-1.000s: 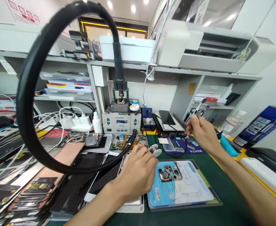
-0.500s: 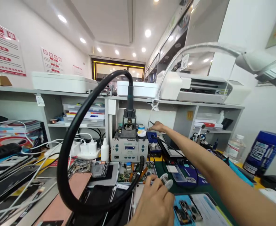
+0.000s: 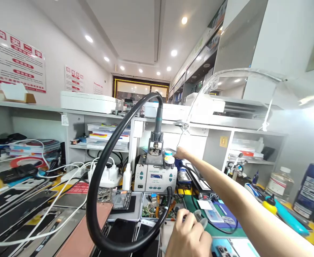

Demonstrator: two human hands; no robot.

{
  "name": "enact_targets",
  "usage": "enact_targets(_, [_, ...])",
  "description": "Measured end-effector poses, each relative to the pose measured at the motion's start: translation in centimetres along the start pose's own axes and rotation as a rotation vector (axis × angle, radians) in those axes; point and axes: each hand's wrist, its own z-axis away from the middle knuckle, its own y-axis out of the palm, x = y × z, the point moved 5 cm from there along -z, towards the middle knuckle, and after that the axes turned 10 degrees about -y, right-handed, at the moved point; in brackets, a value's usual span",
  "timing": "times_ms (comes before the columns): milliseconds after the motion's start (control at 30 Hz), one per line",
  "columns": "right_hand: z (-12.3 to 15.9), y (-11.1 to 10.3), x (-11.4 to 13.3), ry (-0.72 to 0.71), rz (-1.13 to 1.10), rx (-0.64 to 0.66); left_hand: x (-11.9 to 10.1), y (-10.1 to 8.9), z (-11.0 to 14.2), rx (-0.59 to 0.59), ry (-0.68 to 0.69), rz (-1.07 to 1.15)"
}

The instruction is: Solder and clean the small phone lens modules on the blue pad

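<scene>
And there's the grey spool (image 3: pixel 203 219), held low in the left hand (image 3: pixel 190 233), fingers curled in and pinching it above the cluttered counter! Read the clock from that spool: the right arm is stretched long and straight, its hand (image 3: pixel 180 152) way up between eleven and twelve, just beside the small jars (image 3: pixel 169 160); are those fingers spread or pressed together? Too small and part-hidden, I can't tell. At ten o'clock stands the control unit (image 3: pixel 159 182), the black hose (image 3: pixel 91 201) making a great loop in front, a white squeeze bottle (image 3: pixel 127 180) upright alongside. Over at nine lies the pink panel (image 3: pixel 78 235); at two, the clear bottle (image 3: pixel 278 184); and between four and five, a blue-and-white package (image 3: pixel 241 246), camera parts (image 3: pixel 223 251) on top!
</scene>
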Motion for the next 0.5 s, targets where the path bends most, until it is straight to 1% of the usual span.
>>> enact_targets(67, [1.0,-0.8,0.4,-0.056,-0.091,-0.025,0.2,-0.3,-0.2,-0.002,0.001,0.009])
enact_targets(100, [1.6,-1.3,0.4,-0.079,-0.136,-0.039,0.2,-0.5,-0.4,0.028,-0.003,0.015])
enact_targets(167, [3.1,-2.5,-0.2,-0.118,-0.229,-0.072,0.2,-0.9,-0.8,0.143,-0.030,0.039])
enact_targets(200, [4.0,-3.0,-0.8,-0.114,-0.276,-0.088,0.2,-1.1,-0.9,0.226,-0.058,0.051])
enact_targets(300, [7.7,-4.5,-3.9,-0.067,-0.415,-0.156,0.4,-1.8,-1.3,0.404,-0.187,0.120])
enact_targets(333, [9.2,-5.0,-5.1,-0.038,-0.457,-0.183,0.5,-2.0,-1.4,0.444,-0.224,0.131])
enact_targets(400, [12.6,-6.2,-7.3,0.017,-0.533,-0.242,0.4,-2.1,-1.4,0.506,-0.252,0.150])
enact_targets(500, [18.1,-8.1,-9.4,0.069,-0.617,-0.359,0.0,-2.0,-1.4,0.566,-0.234,0.178])
